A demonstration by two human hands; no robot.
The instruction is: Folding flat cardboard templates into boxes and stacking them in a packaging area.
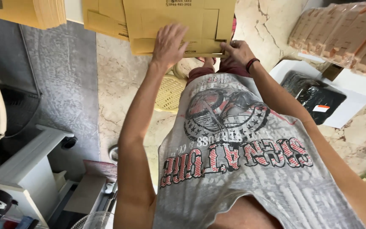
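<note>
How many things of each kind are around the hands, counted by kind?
Flat brown cardboard sheets, both hands on the front one: 2
Stack of brown cardboard: 1
Black wrapped bundle: 1
Yellow plastic stool: 1
Total: 5

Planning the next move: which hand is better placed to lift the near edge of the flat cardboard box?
Probably the right hand: its fingers pinch the near edge of the flat cardboard box. The left hand lies open on top of it, fingers spread.

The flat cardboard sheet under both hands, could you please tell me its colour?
Plain yellowish-brown cardboard sheet, shown in the head view.
</note>
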